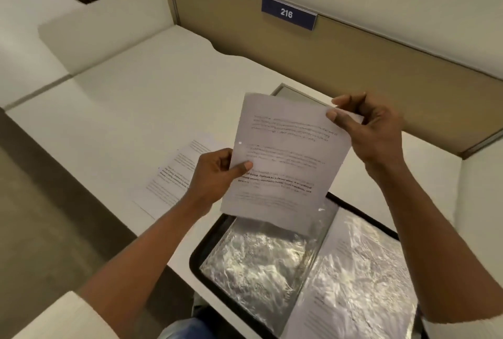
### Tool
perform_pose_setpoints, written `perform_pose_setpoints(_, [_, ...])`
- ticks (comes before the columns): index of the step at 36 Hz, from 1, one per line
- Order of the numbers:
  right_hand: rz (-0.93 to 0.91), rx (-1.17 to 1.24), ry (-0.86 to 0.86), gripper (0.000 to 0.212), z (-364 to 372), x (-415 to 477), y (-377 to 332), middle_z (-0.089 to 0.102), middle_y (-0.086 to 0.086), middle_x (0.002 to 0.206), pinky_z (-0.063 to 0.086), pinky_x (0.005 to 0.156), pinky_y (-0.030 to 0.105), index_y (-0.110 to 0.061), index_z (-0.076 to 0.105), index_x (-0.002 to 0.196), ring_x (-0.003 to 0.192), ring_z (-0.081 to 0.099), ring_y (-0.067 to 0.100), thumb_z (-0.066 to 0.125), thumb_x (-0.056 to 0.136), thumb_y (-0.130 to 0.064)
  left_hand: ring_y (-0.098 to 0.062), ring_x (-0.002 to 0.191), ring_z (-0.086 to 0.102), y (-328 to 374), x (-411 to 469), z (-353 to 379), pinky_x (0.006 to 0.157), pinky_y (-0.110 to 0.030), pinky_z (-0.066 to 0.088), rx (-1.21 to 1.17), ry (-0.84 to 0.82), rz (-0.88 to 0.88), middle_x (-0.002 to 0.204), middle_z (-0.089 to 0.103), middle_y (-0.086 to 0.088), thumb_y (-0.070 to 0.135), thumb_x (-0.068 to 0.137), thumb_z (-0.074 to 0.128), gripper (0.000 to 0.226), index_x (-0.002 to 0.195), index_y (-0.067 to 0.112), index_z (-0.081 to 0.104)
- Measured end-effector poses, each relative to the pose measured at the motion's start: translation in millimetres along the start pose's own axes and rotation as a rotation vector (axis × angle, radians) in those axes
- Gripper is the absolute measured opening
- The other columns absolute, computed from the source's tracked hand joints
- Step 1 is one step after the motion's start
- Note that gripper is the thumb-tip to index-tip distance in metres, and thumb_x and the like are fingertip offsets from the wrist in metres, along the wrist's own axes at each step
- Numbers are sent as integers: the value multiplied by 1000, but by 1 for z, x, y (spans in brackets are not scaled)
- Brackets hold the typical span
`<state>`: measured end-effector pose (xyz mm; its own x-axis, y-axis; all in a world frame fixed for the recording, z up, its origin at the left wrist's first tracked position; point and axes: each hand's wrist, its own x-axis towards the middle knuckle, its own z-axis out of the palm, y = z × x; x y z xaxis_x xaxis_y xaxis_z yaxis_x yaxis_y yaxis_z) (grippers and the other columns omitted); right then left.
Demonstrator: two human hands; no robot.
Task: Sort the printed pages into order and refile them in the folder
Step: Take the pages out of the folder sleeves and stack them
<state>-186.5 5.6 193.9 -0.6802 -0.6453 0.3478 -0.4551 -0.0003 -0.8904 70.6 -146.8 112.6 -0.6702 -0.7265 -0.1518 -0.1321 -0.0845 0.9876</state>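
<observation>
Both grips are on one printed sheet (285, 156), held up off the tabletop (130, 110). Your left grip (215, 175) pinches the sheet's edge at about 8 o'clock, with the thumb on the front and the other fingers curled behind. Your right grip (373, 126) pinches the corner at 2 o'clock between thumb and fingertips, and that corner looks a bit bent. The sheet's tilted, top leaning toward 1 o'clock, and there's a punch hole near its left edge. The text is too blurry to read.

The folder (197, 254) lies open on the tabletop at 6 o'clock from the sheet. It has a black rim and crinkly clear sleeves, and the right-hand sleeve has a printed page in it. Its near corner looks like it pokes past the tabletop edge.

Some loose pages (174, 172) lie flat on the tabletop at 9 o'clock from the sheet, partly hidden behind your left grip. Up at 12 o'clock, a blue sign (288, 13) reading 216 sits on the partition.
</observation>
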Motion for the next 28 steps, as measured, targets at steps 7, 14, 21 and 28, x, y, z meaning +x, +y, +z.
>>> perform_pose_setpoints(7, [452,370,175,45,92,-8,24,76,3,97,58,67,34,-13,62,118,83,73,20,88,84,-29,-28,93,79,8,22,-74,84,-47,65,-13,100,-34,104,81,-6,21,91,81,24,111,8,77])
perform_pose_setpoints(14, [740,306,1,21,189,-66,53,80,8,96,64,70,36,-1,69,104,90,78,28,81,89,-11,-26,89,80,-20,59,-137,84,-45,64,71,175,-136,98,82,-3,23,91,83,20,106,12,78])
perform_pose_setpoints(21, [842,146,-27,9,252,-106,72,76,16,97,64,68,34,-13,73,93,89,76,29,82,91,-15,-17,73,74,-59,84,-173,67,-35,61,583,228,-100,84,77,5,32,91,82,18,90,17,73])
perform_pose_setpoints(28, [898,52,-1,12,284,-115,79,76,10,85,66,66,40,-11,72,90,75,77,27,84,88,-12,-16,68,67,-87,101,-194,65,-33,57,896,224,-84,77,70,10,40,89,81,21,84,25,67])
